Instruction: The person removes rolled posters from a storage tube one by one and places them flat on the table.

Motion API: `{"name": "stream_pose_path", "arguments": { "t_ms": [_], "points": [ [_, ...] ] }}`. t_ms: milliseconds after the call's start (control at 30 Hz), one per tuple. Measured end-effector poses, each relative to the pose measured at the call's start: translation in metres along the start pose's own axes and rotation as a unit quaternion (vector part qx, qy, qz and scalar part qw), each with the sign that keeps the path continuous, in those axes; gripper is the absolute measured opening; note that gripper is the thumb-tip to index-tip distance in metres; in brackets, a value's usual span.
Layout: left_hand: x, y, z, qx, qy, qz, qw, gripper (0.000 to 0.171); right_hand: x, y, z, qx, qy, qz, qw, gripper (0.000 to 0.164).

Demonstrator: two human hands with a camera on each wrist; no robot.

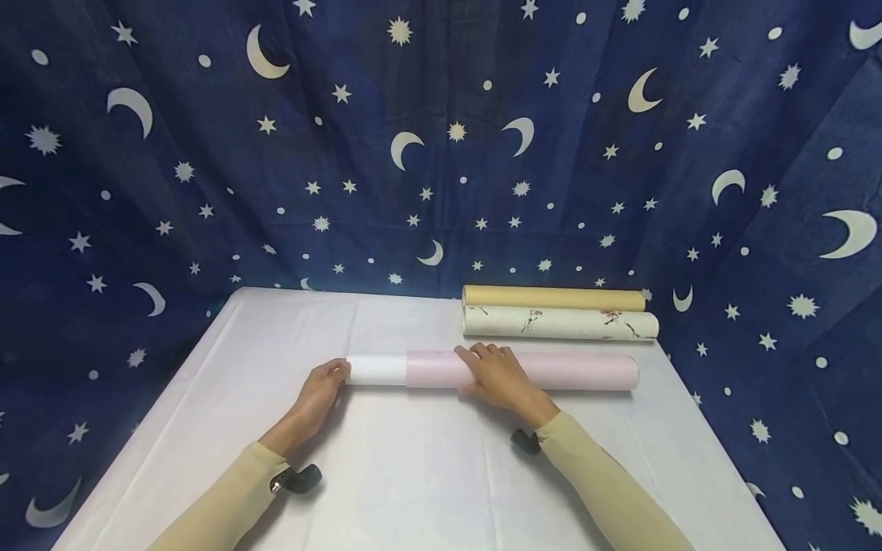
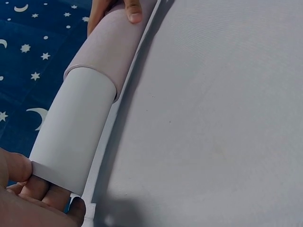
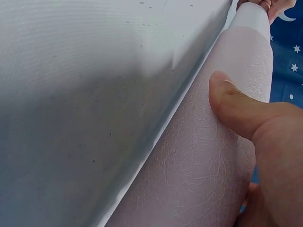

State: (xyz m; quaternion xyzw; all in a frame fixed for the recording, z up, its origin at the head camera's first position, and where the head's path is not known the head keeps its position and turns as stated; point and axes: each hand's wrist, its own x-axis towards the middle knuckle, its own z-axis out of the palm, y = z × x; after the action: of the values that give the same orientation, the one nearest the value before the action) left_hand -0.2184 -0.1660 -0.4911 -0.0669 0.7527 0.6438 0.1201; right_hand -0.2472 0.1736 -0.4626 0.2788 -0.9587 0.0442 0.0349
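Just right of frame centre lay one textured pink cylindrical roll [image 1: 568, 372], right hand [image 1: 501, 376] gripping it, left hand [image 1: 318, 396] pinching the smooth white tube [image 1: 377, 370] at its left. Sliding these lengthwise seemed underway; the next move presumably called for alignment.

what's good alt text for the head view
A left hand pinches the end of a white cylindrical tube projecting from a pale pink roll, which the right hand grips on a white table. Behind lie a yellow roll and a flower-patterned white roll.

Navy moon-and-star cloth [image 1: 441, 92] around a white table [image 1: 413, 474]
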Motion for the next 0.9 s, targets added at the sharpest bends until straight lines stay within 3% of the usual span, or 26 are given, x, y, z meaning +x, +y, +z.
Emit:
{"name": "stream_pose_path", "arguments": {
  "t_ms": [900],
  "points": [
    [-0.002,-0.003,-0.010,-0.005,0.023,0.013,0.9996,0.044,-0.018,0.020,-0.001,-0.006,0.021,0.006,1.000,0.076]
  ]
}}
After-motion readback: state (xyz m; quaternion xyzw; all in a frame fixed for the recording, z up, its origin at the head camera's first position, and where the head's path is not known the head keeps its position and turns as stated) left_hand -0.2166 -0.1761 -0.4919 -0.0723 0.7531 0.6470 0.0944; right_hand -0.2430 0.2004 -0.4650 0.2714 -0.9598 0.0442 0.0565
